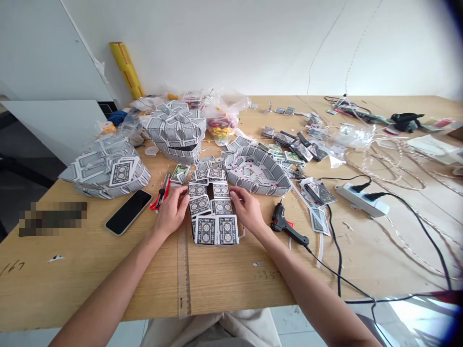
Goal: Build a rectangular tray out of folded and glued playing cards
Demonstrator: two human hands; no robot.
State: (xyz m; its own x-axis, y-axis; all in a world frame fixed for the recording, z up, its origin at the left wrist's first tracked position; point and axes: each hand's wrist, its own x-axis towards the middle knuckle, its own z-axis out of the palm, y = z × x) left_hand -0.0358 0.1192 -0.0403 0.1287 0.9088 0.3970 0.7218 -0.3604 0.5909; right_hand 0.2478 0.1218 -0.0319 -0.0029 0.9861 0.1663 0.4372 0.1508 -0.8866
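A box-like piece built of playing cards (217, 229), with blue-and-white backs showing, lies in front of me. A dark gap runs down the middle of its upper part. My left hand (171, 209) holds its left side with curled fingers. At the right side my right hand (246, 208) grips the edge, its fingertips partly hidden behind the cards. A red utility knife (161, 192) lies just left of my left hand, near a small green-and-white card pack (180, 173). Under the piece's left edge sticks out a clear ruler (184, 279).
A black glue gun (287, 224) lies right of my right arm, its cord trailing forward. Beyond are a heart-shaped card tray (278, 180), card boxes (175, 130), a card-covered shape (104, 168), a phone (129, 212) and a power strip (363, 198) with cables.
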